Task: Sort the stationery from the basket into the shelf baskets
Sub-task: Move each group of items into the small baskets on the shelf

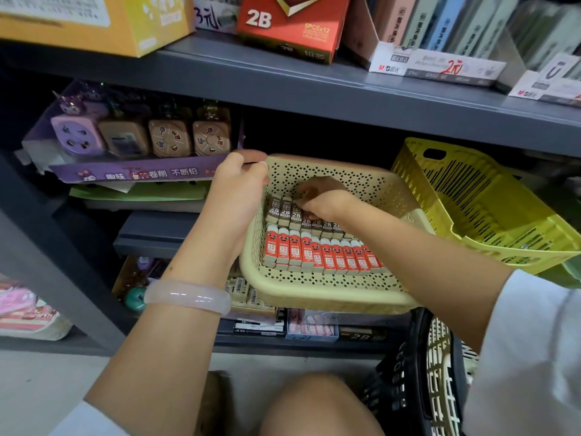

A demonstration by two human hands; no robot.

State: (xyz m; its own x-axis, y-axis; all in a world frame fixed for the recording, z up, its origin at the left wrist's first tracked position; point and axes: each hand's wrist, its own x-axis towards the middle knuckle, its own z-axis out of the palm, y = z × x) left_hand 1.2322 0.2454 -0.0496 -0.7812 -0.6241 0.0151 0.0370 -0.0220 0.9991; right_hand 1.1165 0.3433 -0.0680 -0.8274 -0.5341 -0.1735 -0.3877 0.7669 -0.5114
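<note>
Dark grey metal shelving [314, 89] stands on a pale floor [47, 388], its lower tiers in shadow.

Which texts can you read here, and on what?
"2B" and "5PCS x 12": red box.
"2B": brown erasers in beige basket.
"M&G", handwritten "2元": white tray.
"卷削 不断铅": purple tray.
"3元": tag.
Red erasers: print too small.

A single wide-angle camera worn on the person's head looks forward and down, close in on a grey shelf unit [314, 89]. A beige perforated basket [314, 297] fills the centre; a bare knee [314, 407] shows at the bottom edge.
</note>
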